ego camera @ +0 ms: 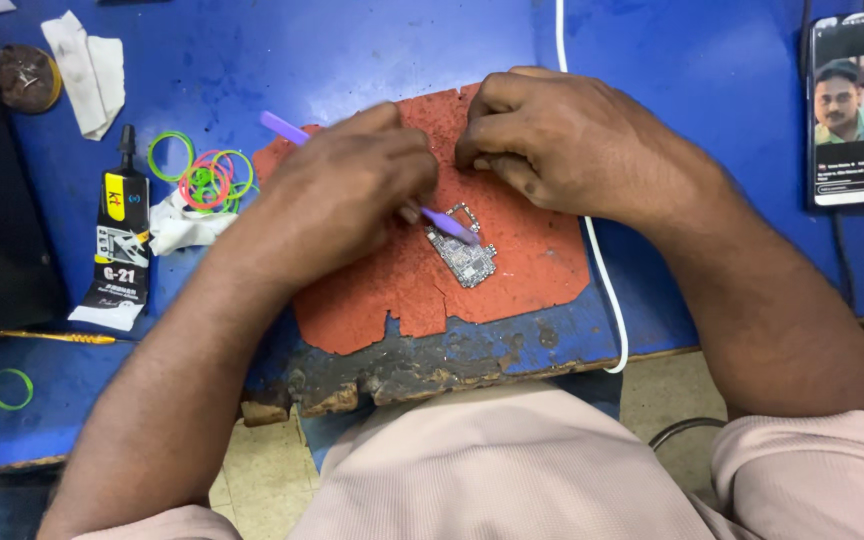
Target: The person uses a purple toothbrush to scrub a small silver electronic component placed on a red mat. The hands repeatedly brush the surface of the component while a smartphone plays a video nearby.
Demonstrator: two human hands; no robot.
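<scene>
The left hand (352, 190) is gripping a purple tool (449, 226) against the small circuit board (464, 258) mid-mat (522, 280) — the right hand (552, 140) is curled shut, steadying it — light pressure probably works best.

Both bare forearms reach in from the near edge and converge over the red mat (512, 270). The left hand (347, 195) lies knuckles up over the mat's left part, fingers curled tight in a pen-like pinch. The right hand (552, 145) sits at the mat's far edge, wrist bent inward, fingers folded under, their tips apparently pressed down, though hidden.
</scene>
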